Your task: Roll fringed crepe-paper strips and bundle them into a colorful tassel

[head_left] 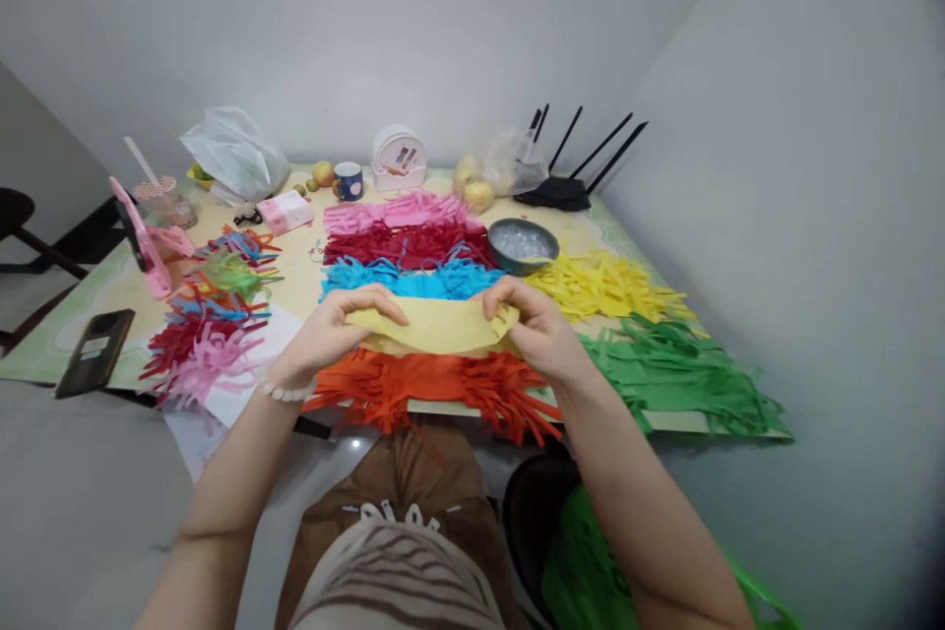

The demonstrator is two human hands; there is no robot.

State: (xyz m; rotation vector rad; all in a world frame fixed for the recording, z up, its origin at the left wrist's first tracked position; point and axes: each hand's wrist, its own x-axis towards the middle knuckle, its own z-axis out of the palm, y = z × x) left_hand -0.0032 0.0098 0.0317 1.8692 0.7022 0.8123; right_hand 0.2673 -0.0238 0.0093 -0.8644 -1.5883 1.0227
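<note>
A pale yellow strip [443, 325] of paper or cloth is stretched between my two hands above the front of the table. My left hand [361, 320] pinches its left end, thumb and fingers closed on it. At the other end, my right hand [524, 320] grips the strip, which curls near the fingertips and shows small dark marks or slits. Just below lies an orange fringed strip [428, 376] with cut ends on both sides. Behind the hands are a blue fringed strip [413, 282], a dark red one [406, 244] and a pink one [403, 213].
Yellow fringed pieces [605, 287] and green ones [671, 364] lie to the right, near a grey bowl [523, 244]. At left are small colourful fringe bundles [211, 315], a phone [95, 352] and a pink stand [140, 236]. A mug [347, 181] and router [557, 194] stand behind.
</note>
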